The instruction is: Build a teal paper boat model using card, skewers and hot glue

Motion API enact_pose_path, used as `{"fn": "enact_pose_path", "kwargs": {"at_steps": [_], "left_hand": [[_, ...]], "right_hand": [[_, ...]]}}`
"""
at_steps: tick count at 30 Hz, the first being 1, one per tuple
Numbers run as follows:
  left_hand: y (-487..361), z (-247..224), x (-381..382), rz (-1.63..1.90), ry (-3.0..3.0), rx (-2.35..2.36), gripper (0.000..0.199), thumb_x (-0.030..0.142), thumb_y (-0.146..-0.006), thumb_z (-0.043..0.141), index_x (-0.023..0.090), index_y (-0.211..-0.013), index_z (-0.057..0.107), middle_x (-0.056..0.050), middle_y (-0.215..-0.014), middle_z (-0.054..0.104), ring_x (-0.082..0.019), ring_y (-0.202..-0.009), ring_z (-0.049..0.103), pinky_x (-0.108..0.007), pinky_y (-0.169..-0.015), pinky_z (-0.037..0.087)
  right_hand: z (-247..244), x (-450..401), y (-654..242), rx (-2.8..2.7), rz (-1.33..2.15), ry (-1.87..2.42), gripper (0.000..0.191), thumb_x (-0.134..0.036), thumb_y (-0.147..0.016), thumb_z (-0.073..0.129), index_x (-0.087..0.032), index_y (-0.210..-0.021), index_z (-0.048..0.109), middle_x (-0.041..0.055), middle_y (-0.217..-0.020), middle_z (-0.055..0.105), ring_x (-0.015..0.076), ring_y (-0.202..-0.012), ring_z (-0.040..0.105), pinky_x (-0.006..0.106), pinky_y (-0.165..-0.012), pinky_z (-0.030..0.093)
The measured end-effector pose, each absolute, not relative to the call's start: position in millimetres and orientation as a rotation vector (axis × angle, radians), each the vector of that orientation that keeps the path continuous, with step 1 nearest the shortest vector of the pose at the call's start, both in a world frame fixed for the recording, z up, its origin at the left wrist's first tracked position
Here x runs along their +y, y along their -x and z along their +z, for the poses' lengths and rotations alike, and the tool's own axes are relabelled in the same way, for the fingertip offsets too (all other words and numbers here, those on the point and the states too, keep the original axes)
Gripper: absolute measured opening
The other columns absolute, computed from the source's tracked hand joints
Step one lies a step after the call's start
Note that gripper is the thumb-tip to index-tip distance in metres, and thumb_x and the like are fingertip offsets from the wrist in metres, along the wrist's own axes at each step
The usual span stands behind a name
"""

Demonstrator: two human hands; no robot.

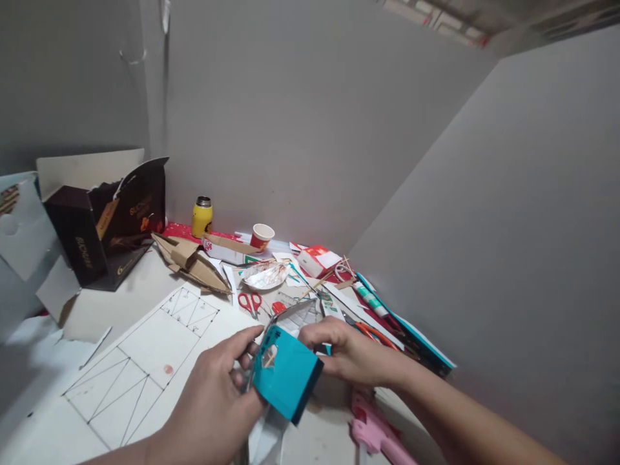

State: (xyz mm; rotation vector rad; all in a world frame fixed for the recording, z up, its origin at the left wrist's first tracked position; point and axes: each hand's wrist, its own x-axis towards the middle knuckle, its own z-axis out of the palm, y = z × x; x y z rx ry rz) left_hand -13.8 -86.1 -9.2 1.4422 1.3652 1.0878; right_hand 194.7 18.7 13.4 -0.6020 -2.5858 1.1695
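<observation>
At the far left a dark box (72, 239) stands open, lettered on two faces with a word beginning "SUCH"; a "6" shows low on its front. Next comes a white sheet (159, 329) ruled with pencil lines and triangles. Above it lie a folded brown cardboard piece (191, 265) and a yellow bottle (202, 219).

The left hand (213, 387) has its fingers curled and its thumb in front, pinching the left end of a turquoise box piece (290, 381). This is held above the table, just in front of red-handled scissors (250, 302). Its long axis slants from upper left to lower right, the dark-edged end pointing right and down; a torn hole sits near the other end, beside dark characters too small to read.

The right hand (353, 352) meets the piece's upper right edge, thumb and forefinger bent and slightly apart; with the tips partly hidden, I cannot tell whether they pinch it. Below that hand lies a pink glue gun (375, 429).
</observation>
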Motion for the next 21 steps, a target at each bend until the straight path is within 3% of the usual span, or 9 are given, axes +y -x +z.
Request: {"fn": "enact_pose_path", "kwargs": {"at_steps": [6, 10, 13, 16, 18, 21], "left_hand": [[11.9, -15.8, -93.3, 1.039, -1.644, 1.362, 0.059, 0.017, -0.075, 0.057, 0.026, -0.132, 0.051, 0.002, -0.089, 0.07, -0.012, -0.064, 0.06, -0.021, -0.061, 0.051], [11.3, -17.2, -94.6, 1.027, -1.665, 1.269, 0.052, 0.021, -0.083, 0.051, 0.024, -0.135, 0.049, 0.004, -0.072, 0.068, -0.011, -0.057, 0.058, -0.018, -0.055, 0.048], [14.4, -19.4, -93.2, 1.094, -1.728, 1.232, 0.046, 0.022, -0.09, 0.044, 0.026, -0.135, 0.049, 0.001, -0.091, 0.072, -0.013, -0.078, 0.065, -0.021, -0.074, 0.052], [19.4, -19.2, -89.6, 1.135, -1.773, 1.226, 0.045, 0.02, -0.091, 0.043, 0.029, -0.134, 0.051, 0.0, -0.114, 0.069, -0.015, -0.1, 0.064, -0.024, -0.091, 0.048], [23.0, -16.4, -86.3, 1.122, -1.779, 1.236, 0.046, 0.018, -0.09, 0.043, 0.031, -0.133, 0.053, 0.001, -0.119, 0.068, -0.016, -0.101, 0.064, -0.026, -0.094, 0.046], [28.6, -9.6, -80.0, 1.054, -1.742, 1.26, 0.046, 0.015, -0.089, 0.042, 0.033, -0.128, 0.058, 0.004, -0.115, 0.07, -0.015, -0.095, 0.065, -0.026, -0.093, 0.047]], "right_hand": [[18.2, 14.0, -202.6, -2.587, 1.11, 0.617, 0.014, -0.018, -0.088, 0.056, -0.016, -0.074, 0.059, -0.002, -0.068, 0.058, 0.0083, -0.063, 0.052, 0.018, -0.061, 0.043], [22.4, 11.1, -200.5, -2.607, 1.086, 0.631, 0.018, -0.026, -0.091, 0.054, -0.016, -0.076, 0.059, -0.0002, -0.07, 0.061, 0.0096, -0.064, 0.053, 0.019, -0.061, 0.044], [25.3, 8.6, -197.7, -2.66, 1.021, 0.631, 0.014, -0.023, -0.092, 0.051, -0.016, -0.083, 0.061, 0.001, -0.074, 0.062, 0.0105, -0.067, 0.054, 0.021, -0.063, 0.045], [28.7, 4.6, -198.1, -2.69, 1.006, 0.641, 0.016, -0.017, -0.091, 0.051, -0.018, -0.1, 0.063, 0.0042, -0.09, 0.068, 0.0127, -0.079, 0.06, 0.024, -0.072, 0.049], [32.2, 0.9, -202.6, -2.689, 1.067, 0.672, 0.027, -0.018, -0.092, 0.05, -0.02, -0.118, 0.06, 0.0048, -0.094, 0.069, 0.0133, -0.081, 0.064, 0.026, -0.074, 0.052], [39.7, -3.9, -215.8, -2.634, 1.102, 0.757, 0.037, -0.02, -0.095, 0.049, -0.022, -0.131, 0.053, 0.0013, -0.079, 0.07, 0.0105, -0.061, 0.065, 0.021, -0.059, 0.054]]}}
